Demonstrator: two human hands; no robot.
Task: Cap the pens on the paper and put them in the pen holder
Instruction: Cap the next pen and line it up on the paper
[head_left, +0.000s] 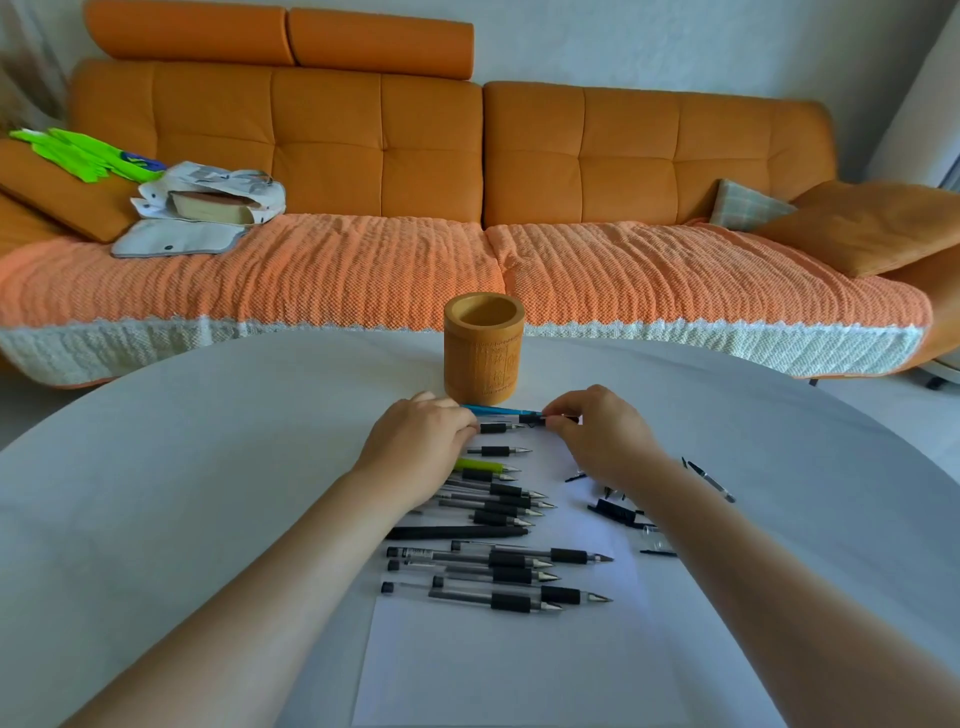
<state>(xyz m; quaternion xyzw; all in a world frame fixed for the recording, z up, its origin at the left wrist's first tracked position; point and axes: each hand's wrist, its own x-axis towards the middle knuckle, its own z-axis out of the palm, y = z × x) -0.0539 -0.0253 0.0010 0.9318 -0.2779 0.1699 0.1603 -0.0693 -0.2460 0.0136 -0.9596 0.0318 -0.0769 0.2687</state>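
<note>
A blue pen (493, 410) lies level just in front of the bamboo pen holder (483, 348). My left hand (421, 441) grips its left end. My right hand (602, 431) pinches a black cap (535, 419) at the pen's right end. Below the hands, several uncapped black and clear pens (498, 561) lie in a row on the white paper (509, 665), tips pointing right. One pen has a green barrel (478, 464). Several loose black caps (615, 512) lie to the right, partly hidden by my right forearm. The holder stands upright and looks empty.
A round white table (182, 493) carries everything. One more pen (711, 480) lies off the paper at the right. Behind the table stands an orange sofa (467, 171) with a bag (208, 208), green items and cushions on it.
</note>
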